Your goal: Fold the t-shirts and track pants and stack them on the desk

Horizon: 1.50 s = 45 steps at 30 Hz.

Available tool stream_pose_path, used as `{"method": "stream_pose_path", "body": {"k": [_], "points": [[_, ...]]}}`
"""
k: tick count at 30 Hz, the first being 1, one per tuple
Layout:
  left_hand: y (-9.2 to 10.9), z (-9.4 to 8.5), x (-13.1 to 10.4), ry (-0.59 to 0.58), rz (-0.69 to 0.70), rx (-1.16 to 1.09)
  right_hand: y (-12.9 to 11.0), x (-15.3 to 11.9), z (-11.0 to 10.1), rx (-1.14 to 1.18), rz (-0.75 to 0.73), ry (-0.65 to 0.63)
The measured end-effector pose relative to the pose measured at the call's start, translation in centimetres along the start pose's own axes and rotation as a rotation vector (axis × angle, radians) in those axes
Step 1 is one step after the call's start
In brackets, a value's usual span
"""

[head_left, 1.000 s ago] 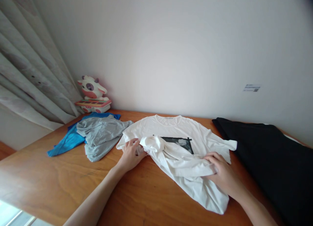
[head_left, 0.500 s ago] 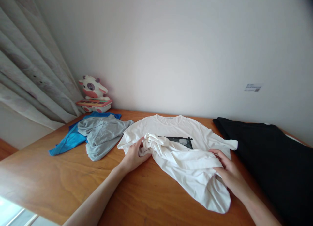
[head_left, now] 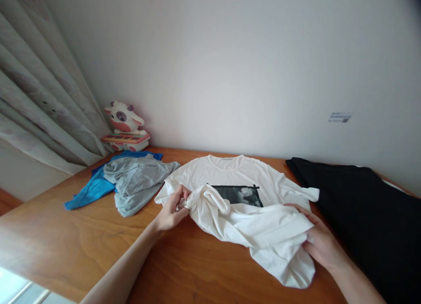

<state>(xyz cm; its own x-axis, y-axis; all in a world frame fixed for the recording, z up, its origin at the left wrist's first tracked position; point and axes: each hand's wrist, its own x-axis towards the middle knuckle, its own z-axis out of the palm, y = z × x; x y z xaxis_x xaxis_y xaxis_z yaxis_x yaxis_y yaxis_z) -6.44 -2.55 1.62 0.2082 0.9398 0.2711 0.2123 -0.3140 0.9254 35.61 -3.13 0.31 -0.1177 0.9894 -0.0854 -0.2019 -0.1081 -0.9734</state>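
Observation:
A white T-shirt [head_left: 226,172] lies on the wooden table, its collar toward the wall and a dark picture print [head_left: 241,195] on its chest. Its lower part is bunched and lifted across the front, covering the print's lower edge. My left hand [head_left: 173,210] pinches gathered white fabric at the left end of the bunch. At the right end, my right hand [head_left: 317,238] grips the cloth, fingers partly behind the fabric. The shirt's right sleeve [head_left: 304,194] lies flat above my right hand.
Left of the shirt, a crumpled grey garment [head_left: 138,177] overlaps a blue one [head_left: 90,190]. Behind them stands a cow toy with a keyboard [head_left: 126,126]. Black folded cloth [head_left: 362,207] covers the table's right side. A curtain [head_left: 39,85] hangs at the left, and a wall rises behind.
My left hand has moved left and slightly up, closing on the fabric. My right hand has shifted right and down. The bunched cloth is stretched wider, and more of the print shows.

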Motion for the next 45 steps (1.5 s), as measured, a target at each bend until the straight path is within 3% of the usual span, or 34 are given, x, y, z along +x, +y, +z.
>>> {"method": "stream_pose_path", "body": {"k": [5, 8, 12, 14, 18, 21, 23, 28, 29, 31, 34, 37, 39, 40, 42, 45], "points": [[-0.4, -0.5, 0.0, -0.068, 0.026, -0.191, 0.3, -0.7, -1.0, -0.104, 0.075, -0.123], [-0.1, -0.6, 0.1, -0.07, 0.008, 0.001, 0.0, -1.4, -0.3, -0.195, 0.118, -0.196], [0.8, -0.1, 0.1, -0.194, -0.064, 0.285, -0.4, -1.5, 0.6, -0.187, 0.073, -0.247], [1.2, 0.2, 0.1, -0.229, -0.037, 0.348, -0.4, -1.2, 0.5, -0.145, 0.061, -0.243], [1.2, -0.4, -0.1, -0.226, 0.033, 0.097, -0.6, -0.8, -0.5, -0.091, 0.106, -0.296], [1.0, -1.5, -0.5, -0.276, -0.101, -0.234, -1.1, -1.0, -0.9, -0.087, 0.115, -0.468], [1.2, -2.1, -0.7, -0.364, -0.206, -0.329, -1.3, -1.1, -0.6, -0.077, 0.129, -0.59], [2.5, -1.8, -0.6, -0.67, -0.289, -0.25, -1.4, -1.3, 0.5, -0.132, 0.212, -0.795], [2.7, -1.4, -0.5, -0.651, -0.295, -0.2, -1.4, -1.3, 0.6, -0.192, 0.215, -0.82], [2.7, -0.5, -0.3, -0.491, -0.258, -0.014, -1.4, -1.3, 0.6, -0.309, 0.2, -0.85], [2.0, 0.5, 0.0, -0.237, -0.063, 0.41, -1.9, -1.3, 0.0, -0.39, 0.194, -0.886], [0.5, 0.4, 0.0, -0.117, 0.061, 0.772, -2.3, -1.4, -0.6, -0.412, 0.2, -0.932], [-0.7, -0.2, 0.1, -0.098, 0.046, 0.9, -2.1, -1.2, -0.4, -0.333, 0.155, -0.878], [-1.3, -0.6, 0.2, -0.108, 0.029, 0.922, -1.9, -1.1, -0.1, -0.289, 0.118, -0.789], [-2.3, -1.5, 0.6, -0.132, 0.003, 0.91, -1.2, -0.5, 0.8, -0.28, 0.028, -0.484], [-3.4, -2.6, 1.7, -0.124, -0.003, 0.855, 0.1, 0.5, 1.8, -0.531, -0.148, -0.052]]}}
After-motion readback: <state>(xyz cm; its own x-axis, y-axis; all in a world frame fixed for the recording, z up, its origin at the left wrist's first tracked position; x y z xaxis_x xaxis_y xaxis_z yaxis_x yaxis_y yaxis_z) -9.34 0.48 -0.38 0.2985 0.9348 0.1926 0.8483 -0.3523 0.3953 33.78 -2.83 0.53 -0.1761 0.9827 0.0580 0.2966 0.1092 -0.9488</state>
